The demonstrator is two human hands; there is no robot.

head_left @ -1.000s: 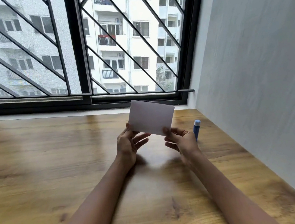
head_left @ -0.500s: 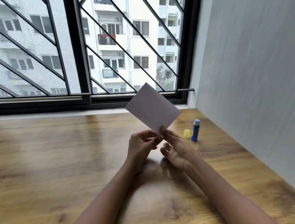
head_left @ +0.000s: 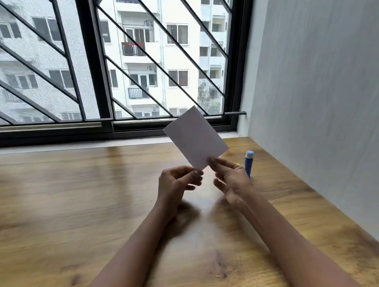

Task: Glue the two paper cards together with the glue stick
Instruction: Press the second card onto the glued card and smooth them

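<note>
Head view gives me a wooden table (head_left: 61, 205) across the lower frame, a barred window (head_left: 94, 59) over the upper left and centre, and a grey wall (head_left: 330, 80) filling the right side. I see no containers anywhere.

Just right of centre, a white card (head_left: 195, 138) is held up off the table, tilted with one corner down. I cannot tell whether it is one sheet or two pressed together. My right hand (head_left: 232, 178) pinches that low corner between thumb and forefinger, the other fingers loosely spread. My left hand (head_left: 176, 185) sits just left of it, fingers curled with the tips touching or nearly touching the card's lower edge; I can't make out a firm grip.

At centre right a blue glue stick (head_left: 249, 162) stands upright on the table, just beyond my right hand, which hides its base. A sliver of something yellow (head_left: 237, 165) peeks out beside it, too covered to identify.
</note>
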